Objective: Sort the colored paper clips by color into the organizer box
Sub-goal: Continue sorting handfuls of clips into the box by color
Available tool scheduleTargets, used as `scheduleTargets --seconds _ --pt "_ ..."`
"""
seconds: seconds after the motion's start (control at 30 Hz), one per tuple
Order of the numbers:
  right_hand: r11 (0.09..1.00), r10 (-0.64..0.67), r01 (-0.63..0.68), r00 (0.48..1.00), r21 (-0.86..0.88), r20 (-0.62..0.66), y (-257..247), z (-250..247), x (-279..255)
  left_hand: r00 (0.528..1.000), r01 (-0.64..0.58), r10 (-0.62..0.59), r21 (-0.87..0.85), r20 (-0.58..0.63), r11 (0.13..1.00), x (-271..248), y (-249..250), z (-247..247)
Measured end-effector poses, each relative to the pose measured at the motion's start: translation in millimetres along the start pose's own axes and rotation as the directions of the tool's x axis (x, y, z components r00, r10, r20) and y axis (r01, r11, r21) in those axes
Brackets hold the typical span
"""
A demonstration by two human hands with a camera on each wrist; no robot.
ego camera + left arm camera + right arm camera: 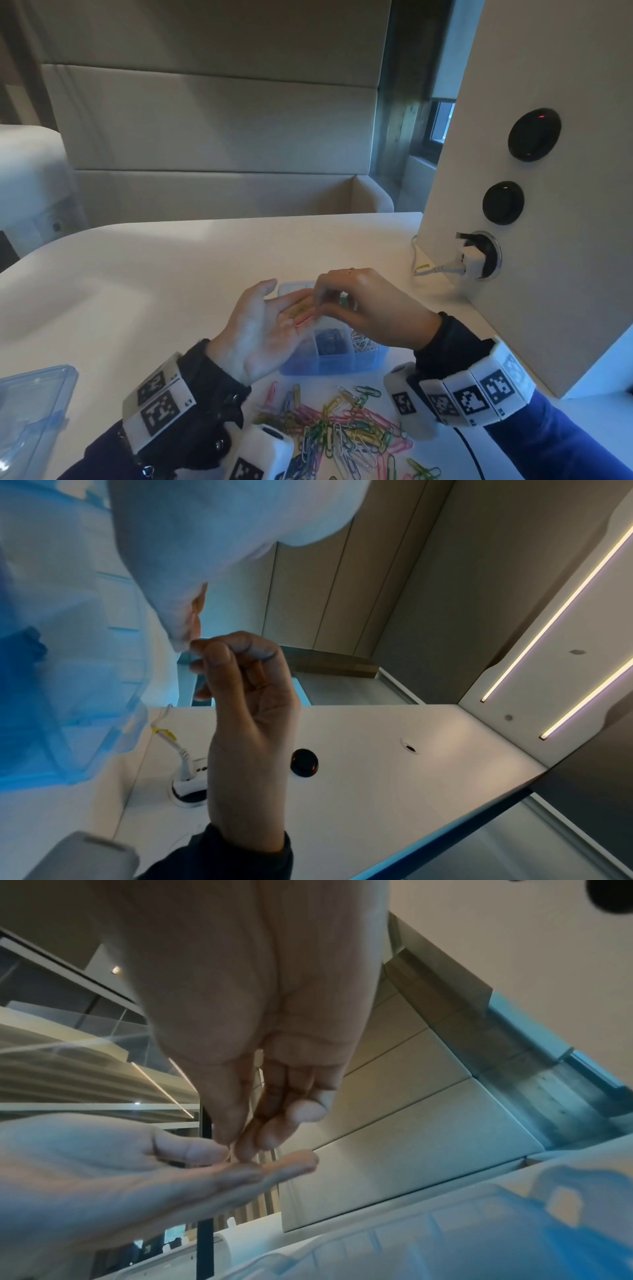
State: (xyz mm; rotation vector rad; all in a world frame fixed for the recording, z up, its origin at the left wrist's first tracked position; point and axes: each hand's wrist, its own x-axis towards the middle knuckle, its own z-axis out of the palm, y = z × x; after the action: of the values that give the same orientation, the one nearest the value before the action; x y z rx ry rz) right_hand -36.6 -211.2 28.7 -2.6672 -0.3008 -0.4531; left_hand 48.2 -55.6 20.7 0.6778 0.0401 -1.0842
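My left hand (pixel 274 310) is held palm up over the blue organizer box (pixel 342 365), fingers straight. A yellow paper clip (pixel 297 310) and a pink paper clip (pixel 305 321) lie on those fingers. My right hand (pixel 319 303) reaches in from the right, and its thumb and forefinger pinch together at the clips' far ends. Which clip they hold is not clear. In the right wrist view the right fingertips (pixel 245 1150) meet on the flat left hand (pixel 143 1172). A mixed pile of colored clips (pixel 342 428) lies in front of the box.
Blue clips (pixel 329 339) and white clips (pixel 363 343) fill two front compartments. The clear lid (pixel 30 404) lies at the table's left. A white side panel with a plugged-in socket (pixel 479 255) and a trailing cable stands close on the right.
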Motion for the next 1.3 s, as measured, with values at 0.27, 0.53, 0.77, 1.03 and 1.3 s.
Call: scheduleTargets --seconds 0.27,0.53,0.77,1.03,1.3 --pt "1.0 -0.025 0.026 0.997 -0.009 0.076 -4 9 24 0.999 -0.044 0.044 0.116 0.001 0.992 -1 14 0" --pt "0.998 0.058 -0.056 0.965 -0.018 0.254 -10 17 30 0.985 -0.073 0.123 0.364 -0.118 0.929 11 12 -9" --pt "0.987 0.157 -0.146 0.97 -0.068 0.184 -2 -5 15 0.985 -0.145 0.164 0.276 -0.049 0.95 20 24 -5" --pt "0.982 0.188 -0.179 0.963 -0.067 0.191 -9 -29 -17 0.983 -0.185 0.153 0.526 0.104 0.83 15 29 22" --pt "0.956 0.27 -0.201 0.884 -0.212 0.38 -26 -25 -61 0.914 -0.371 0.201 0.926 0.353 0.062 -26 19 -7"
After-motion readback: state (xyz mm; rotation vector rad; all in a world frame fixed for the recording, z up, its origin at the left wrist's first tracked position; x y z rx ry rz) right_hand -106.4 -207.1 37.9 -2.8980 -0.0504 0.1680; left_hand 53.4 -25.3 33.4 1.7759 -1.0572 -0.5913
